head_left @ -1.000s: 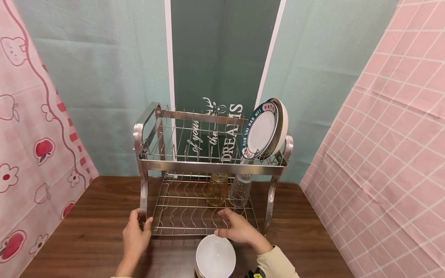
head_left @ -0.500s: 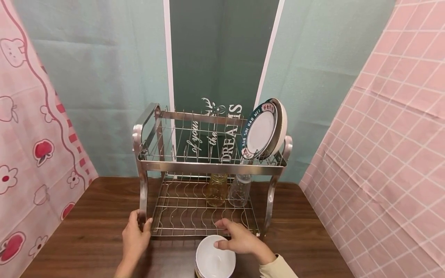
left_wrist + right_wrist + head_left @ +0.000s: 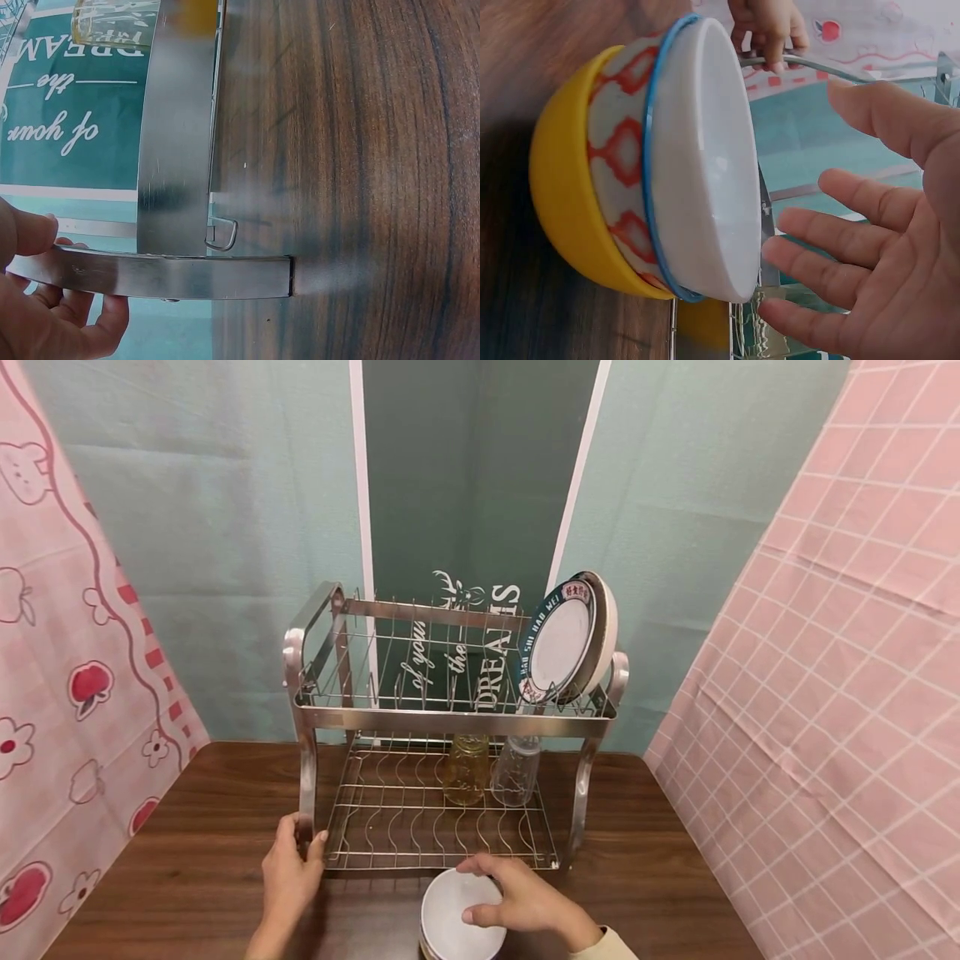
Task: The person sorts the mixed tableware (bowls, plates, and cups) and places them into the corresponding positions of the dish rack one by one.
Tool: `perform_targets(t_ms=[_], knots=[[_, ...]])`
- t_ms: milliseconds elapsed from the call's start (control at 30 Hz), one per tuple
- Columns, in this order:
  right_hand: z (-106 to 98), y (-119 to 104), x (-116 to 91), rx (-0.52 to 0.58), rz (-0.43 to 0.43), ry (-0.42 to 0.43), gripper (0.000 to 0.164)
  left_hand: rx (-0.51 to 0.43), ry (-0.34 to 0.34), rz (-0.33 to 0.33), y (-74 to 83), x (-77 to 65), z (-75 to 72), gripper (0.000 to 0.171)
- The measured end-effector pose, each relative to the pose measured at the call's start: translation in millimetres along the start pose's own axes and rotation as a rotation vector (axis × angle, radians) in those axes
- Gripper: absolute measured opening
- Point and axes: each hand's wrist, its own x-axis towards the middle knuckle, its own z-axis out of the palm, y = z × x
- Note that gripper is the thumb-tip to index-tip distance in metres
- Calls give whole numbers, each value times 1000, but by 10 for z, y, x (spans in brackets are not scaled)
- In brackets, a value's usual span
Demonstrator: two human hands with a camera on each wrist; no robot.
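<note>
A metal two-tier dish rack [image 3: 465, 722] stands on the wooden table. My left hand [image 3: 291, 870] grips its left front leg low down; the left wrist view shows fingers [image 3: 114, 319] curled round the flat metal leg [image 3: 187, 277]. In front of the rack stands a stack of bowls: a white bowl [image 3: 686, 161] on top, a red-patterned bowl with a blue rim [image 3: 622, 161] in the middle and a yellow bowl [image 3: 562, 187] at the bottom. Above the stack my right hand [image 3: 528, 902] hovers, fingers spread and relaxed, holding nothing.
A blue-rimmed plate [image 3: 558, 647] and a bowl [image 3: 609, 635] lean at the upper tier's right end. A yellowish glass [image 3: 467, 772] and a clear glass [image 3: 516, 775] stand on the lower tier. A pink grid cloth [image 3: 825, 677] hangs at right.
My right hand has come back from the rack's front edge, down over the stacked bowls. The left hand keeps its grip on the rack leg.
</note>
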Motion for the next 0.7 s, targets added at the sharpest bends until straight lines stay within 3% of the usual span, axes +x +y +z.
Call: perform_targets(t_ms=[267,500,700], knots=[[129,-40,-78,-118,-68,-44,43,-2,-31,-23,20,6,-19,34],[147,-69,-126,-189,-77,-160,45,-7,-19,-17,42,4,-24,34],[163,-78,-140,-212,-73,-192,48,-9,-21,-14,25,2,-19,34]])
